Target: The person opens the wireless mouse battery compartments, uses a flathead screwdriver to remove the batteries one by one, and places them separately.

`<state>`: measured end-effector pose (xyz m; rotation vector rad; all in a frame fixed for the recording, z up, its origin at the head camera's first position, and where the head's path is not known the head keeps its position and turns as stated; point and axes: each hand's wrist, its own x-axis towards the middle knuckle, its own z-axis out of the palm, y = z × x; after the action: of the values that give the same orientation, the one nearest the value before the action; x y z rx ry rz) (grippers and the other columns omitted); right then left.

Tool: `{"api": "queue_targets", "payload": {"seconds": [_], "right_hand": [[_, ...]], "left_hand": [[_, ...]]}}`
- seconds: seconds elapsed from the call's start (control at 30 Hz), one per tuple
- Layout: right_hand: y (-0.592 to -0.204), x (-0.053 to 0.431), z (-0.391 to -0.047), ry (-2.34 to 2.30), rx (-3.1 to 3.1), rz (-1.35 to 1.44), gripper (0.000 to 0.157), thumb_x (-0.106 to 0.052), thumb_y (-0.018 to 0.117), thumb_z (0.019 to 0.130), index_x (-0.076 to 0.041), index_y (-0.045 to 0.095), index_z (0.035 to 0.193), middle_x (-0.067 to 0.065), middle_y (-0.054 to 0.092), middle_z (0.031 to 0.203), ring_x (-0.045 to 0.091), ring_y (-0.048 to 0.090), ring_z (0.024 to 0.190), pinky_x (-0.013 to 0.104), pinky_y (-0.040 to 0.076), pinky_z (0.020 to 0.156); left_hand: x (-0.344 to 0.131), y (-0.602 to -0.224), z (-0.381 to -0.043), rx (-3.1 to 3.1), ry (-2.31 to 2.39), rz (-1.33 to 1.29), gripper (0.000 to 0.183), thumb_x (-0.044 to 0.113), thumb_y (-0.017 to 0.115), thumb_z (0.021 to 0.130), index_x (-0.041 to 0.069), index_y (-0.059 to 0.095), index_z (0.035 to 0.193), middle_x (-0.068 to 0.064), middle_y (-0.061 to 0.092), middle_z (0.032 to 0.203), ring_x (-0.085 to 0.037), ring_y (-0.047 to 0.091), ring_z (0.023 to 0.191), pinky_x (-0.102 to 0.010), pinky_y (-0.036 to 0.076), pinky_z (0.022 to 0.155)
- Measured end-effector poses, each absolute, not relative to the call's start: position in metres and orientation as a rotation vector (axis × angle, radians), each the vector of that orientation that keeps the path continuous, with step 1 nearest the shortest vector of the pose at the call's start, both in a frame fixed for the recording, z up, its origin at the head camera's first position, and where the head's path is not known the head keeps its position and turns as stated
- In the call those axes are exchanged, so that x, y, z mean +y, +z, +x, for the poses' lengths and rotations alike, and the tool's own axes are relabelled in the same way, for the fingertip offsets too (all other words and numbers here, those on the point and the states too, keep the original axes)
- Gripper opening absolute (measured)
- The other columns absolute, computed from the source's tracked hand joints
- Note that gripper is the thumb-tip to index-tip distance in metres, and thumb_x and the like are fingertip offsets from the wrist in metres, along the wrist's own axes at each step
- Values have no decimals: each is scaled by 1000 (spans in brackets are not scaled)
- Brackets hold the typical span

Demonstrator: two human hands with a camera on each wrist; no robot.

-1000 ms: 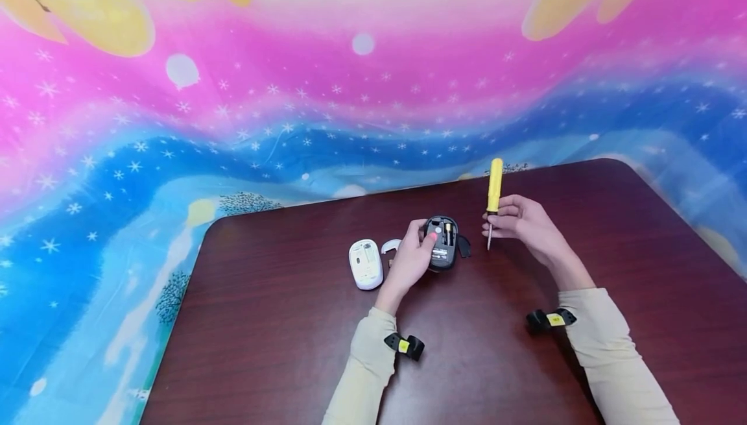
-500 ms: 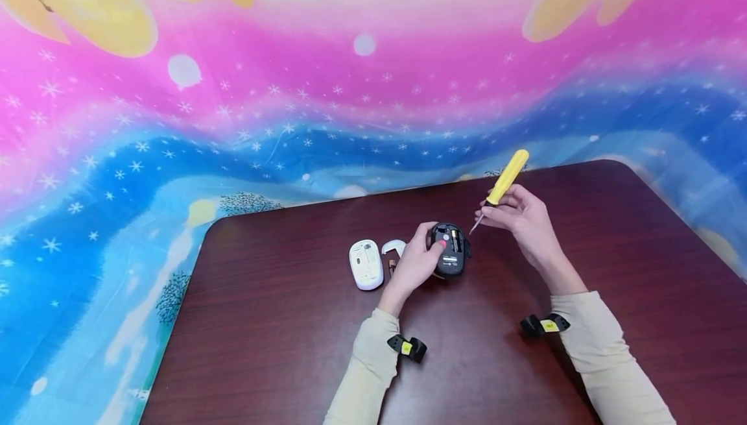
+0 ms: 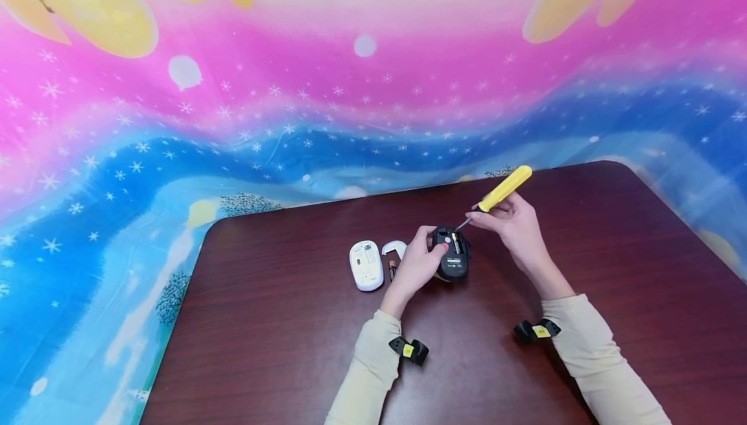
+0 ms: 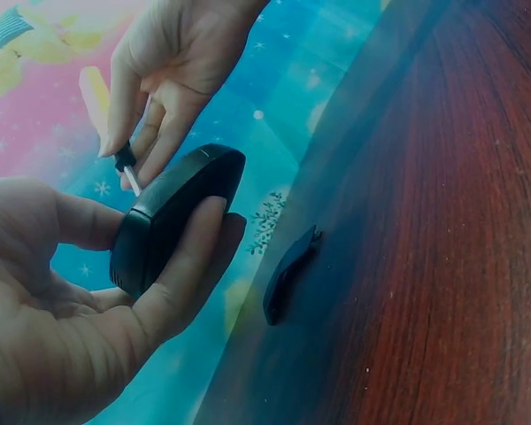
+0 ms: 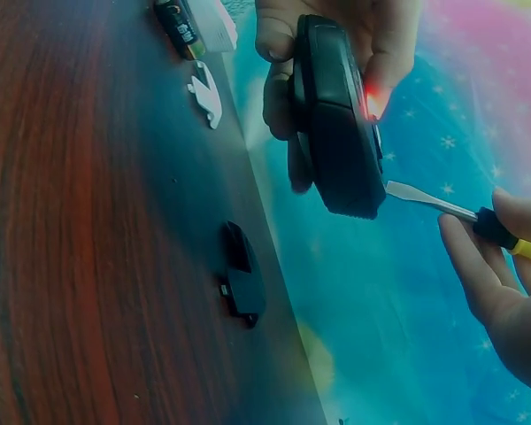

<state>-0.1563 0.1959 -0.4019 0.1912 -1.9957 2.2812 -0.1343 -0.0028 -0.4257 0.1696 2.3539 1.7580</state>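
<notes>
My left hand (image 3: 413, 263) grips a black computer mouse (image 3: 455, 269) with its underside turned up, the thumb pressing on the base. A battery (image 3: 457, 242) lies in the mouse's uncovered slot. My right hand (image 3: 513, 225) pinches a yellow-handled screwdriver (image 3: 506, 189) near the bottom of its handle. Seen from the right wrist, the flat blade (image 5: 407, 191) points at the end of the mouse, right by its edge, and a red light (image 5: 372, 104) glows under a left finger. The mouse is raised off the table, above a loose black battery cover (image 5: 245, 282).
Left of the left hand, a white mouse (image 3: 366, 268) lies underside up on the dark wooden table (image 3: 280, 334). Between them are a white cover (image 3: 394, 247) and a loose battery (image 3: 393, 270). A colourful cloth (image 3: 327, 100) hangs behind the table's far edge.
The screwdriver has gone from upright to slanted, and my right hand has brought its tip leftward to the black mouse. My left hand has moved the mouse slightly right and nearer.
</notes>
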Motion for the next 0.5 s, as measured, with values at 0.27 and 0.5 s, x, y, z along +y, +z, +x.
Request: {"api": "queue_targets", "payload": {"seconds": [0.27, 0.5], "right_hand": [[-398, 192, -152, 1914, -2300, 175, 38, -5, 81, 90, 1, 56, 119, 6, 75, 105, 2, 71, 92, 18, 55, 81], [-394, 181, -148, 1562, -2449, 231, 40, -12, 82, 90, 3, 59, 120, 18, 73, 107, 18, 73, 97, 12, 53, 78]], "left_hand": [[-2, -427, -135, 2362, 1749, 143, 39, 21, 61, 101, 6, 55, 137, -8, 70, 113, -19, 65, 107, -38, 52, 96], [-2, -425, -133, 2354, 1789, 129, 36, 21, 64, 99, 5, 59, 131, -7, 71, 109, -15, 65, 101, -32, 54, 89]]}}
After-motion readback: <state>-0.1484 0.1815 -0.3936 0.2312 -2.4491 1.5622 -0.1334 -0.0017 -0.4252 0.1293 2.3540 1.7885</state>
